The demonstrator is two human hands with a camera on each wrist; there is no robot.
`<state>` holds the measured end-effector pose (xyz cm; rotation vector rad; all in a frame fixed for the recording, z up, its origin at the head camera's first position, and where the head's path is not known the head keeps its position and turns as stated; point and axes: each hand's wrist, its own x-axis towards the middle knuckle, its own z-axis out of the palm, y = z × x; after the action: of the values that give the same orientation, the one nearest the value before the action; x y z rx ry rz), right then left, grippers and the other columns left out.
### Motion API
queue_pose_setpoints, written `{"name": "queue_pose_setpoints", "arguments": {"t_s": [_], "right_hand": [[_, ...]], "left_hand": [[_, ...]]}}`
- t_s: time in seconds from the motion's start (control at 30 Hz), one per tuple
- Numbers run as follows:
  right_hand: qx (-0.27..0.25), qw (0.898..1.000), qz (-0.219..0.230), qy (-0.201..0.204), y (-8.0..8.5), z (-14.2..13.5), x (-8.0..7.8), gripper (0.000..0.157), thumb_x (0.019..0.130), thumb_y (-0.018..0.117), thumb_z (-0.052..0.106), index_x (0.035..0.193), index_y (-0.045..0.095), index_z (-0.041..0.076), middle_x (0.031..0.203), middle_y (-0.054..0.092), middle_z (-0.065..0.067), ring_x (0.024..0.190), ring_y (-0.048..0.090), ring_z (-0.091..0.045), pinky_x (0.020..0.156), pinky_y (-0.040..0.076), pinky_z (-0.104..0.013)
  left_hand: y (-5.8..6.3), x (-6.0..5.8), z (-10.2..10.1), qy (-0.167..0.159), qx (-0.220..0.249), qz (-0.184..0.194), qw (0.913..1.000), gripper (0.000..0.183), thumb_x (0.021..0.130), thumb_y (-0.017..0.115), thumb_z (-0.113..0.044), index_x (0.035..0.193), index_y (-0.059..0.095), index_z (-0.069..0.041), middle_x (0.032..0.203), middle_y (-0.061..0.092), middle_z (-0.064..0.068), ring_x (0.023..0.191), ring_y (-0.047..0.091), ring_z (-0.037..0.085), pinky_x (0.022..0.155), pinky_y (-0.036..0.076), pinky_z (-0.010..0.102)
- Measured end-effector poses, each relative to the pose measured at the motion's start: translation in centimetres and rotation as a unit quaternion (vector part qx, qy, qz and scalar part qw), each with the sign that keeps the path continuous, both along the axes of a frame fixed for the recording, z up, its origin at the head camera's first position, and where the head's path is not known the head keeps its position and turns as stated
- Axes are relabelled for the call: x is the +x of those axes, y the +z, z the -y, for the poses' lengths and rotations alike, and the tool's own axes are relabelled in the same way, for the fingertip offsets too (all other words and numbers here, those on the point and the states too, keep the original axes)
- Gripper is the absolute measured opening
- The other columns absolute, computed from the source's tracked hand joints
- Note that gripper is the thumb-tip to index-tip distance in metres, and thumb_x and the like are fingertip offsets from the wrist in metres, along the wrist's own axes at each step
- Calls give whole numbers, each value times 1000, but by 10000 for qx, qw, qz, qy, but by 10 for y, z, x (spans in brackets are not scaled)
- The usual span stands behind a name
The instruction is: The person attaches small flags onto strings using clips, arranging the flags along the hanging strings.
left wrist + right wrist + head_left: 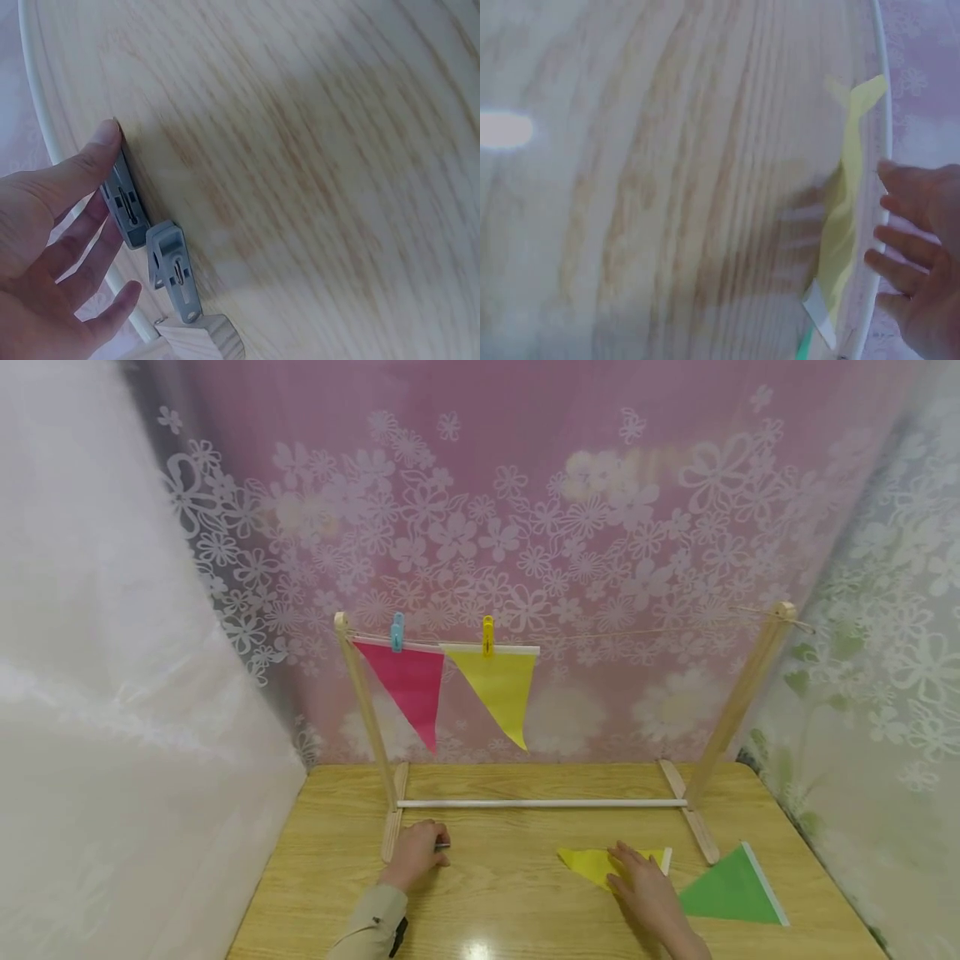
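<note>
My left hand (pixel 422 852) is low over the table beside the rack's left foot. Its thumb and fingers pinch a grey-blue clothespin (pixel 124 199) in the left wrist view. A second grey-blue clothespin (pixel 174 270) lies just past it, close to the end of a wooden foot (pixel 202 337). Over a yellow pennant (pixel 585 862) with a white edge is my right hand (pixel 643 887), fingers loosely extended. In the right wrist view that pennant (pixel 840 232) looks wavy, and the right hand (pixel 922 247) appears beside it, with nothing gripped.
A green pennant (pixel 738 893) lies right of the right hand. Behind the hands stands a wooden rack (pixel 738 710) with a white crossbar (pixel 540 803). From its string (pixel 637 631) hang a pink pennant (pixel 412 685) under a blue clothespin (pixel 397 632) and a yellow one under a yellow clothespin (pixel 488 637).
</note>
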<state>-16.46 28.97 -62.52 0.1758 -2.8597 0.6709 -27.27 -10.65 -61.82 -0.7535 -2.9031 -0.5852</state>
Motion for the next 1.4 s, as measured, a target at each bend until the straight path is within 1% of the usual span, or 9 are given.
{"name": "queue_pose_setpoints", "arguments": {"t_s": [0.23,0.37,0.67,0.8,0.9,0.97,1.03,1.13,1.4], "right_hand": [[713,9945,508,-573,3,0,3,35,93,73,21,118,71,-3,128,64,-29,112,64,-47,100,25,-83],[733,9940,669,-452,0,0,2,33,93,73,24,114,73,-1,128,65,-26,113,65,-46,99,21,-85],[128,9994,317,49,-2,-1,-13,20,93,73,16,108,76,3,116,74,-14,111,68,-39,103,22,-82],[-44,9999,-118,75,0,-4,-17,18,91,75,12,106,75,3,114,73,-16,109,68,-41,101,31,-79],[-256,9987,-359,-274,8,-9,-17,13,89,76,9,102,75,5,111,73,-19,99,70,-40,88,53,-63],[-351,9969,-396,-576,11,-15,-16,12,89,77,8,100,74,4,100,74,-17,86,71,-35,72,58,-50],[-349,9952,-275,-875,12,-22,-13,10,88,77,8,96,73,3,90,73,-12,76,69,-29,60,55,-40],[-127,9936,161,-1108,10,-32,-7,11,87,78,10,87,71,2,77,67,-6,66,62,-22,56,50,-35],[324,9866,1242,-1010,9,-39,4,24,79,87,24,81,70,6,80,61,-5,72,59,-26,60,52,-43]], "left_hand": [[-1,-1,0,161,168,-202,9995,28,74,91,-27,88,73,-11,81,69,2,69,63,14,60,52,32],[-1,0,-4,271,305,-320,9987,27,81,87,-29,90,72,-8,78,69,2,64,61,12,55,50,28],[5,1,-11,418,792,161,9959,27,88,81,-25,103,72,-5,88,71,4,74,66,16,62,55,32],[7,2,-14,408,969,180,9943,25,90,79,-24,105,73,-4,88,70,5,74,66,15,63,55,31],[9,1,-14,369,1253,286,9910,26,92,77,-21,107,73,-1,89,71,7,75,67,17,63,56,30],[10,1,-14,399,1401,330,9888,27,92,76,-21,109,73,1,90,71,8,76,68,18,63,56,29],[10,0,-15,444,1462,289,9878,28,92,76,-20,110,73,1,91,71,9,77,68,20,63,56,29],[11,0,-16,515,1444,204,9880,28,91,77,-21,111,73,-1,92,70,7,78,68,19,64,56,28],[15,2,-24,414,1578,273,9862,28,92,77,-22,113,73,-3,93,70,4,79,67,15,63,54,25]]}}
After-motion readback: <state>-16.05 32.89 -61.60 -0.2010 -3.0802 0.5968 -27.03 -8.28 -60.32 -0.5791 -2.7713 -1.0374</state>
